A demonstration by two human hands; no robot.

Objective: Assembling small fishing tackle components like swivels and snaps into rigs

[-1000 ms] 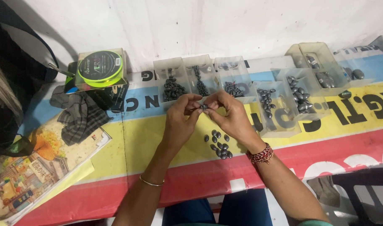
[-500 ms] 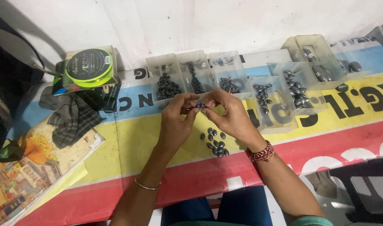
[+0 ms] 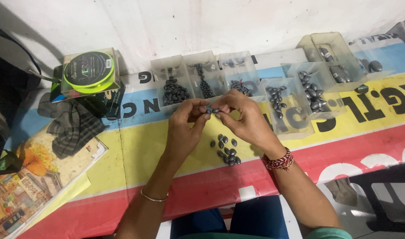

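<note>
Both hands meet above the middle of the table: the left hand [image 3: 184, 121] and right hand [image 3: 242, 117] pinch a small dark sinker [image 3: 215, 110] between their fingertips, possibly on a thin line. A loose pile of sinkers [image 3: 225, 149] lies below them, clear plastic trays [image 3: 202, 77] along the far edge.

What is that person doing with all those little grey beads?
A person sits at a table covered with a colourful banner. Both the left hand and the right hand pinch a small grey oval weight between their fingertips. A little pile of loose weights lies just below the hands. Clear plastic trays with more weights stand behind, and a boxed spool of green line sits at the left.
</note>
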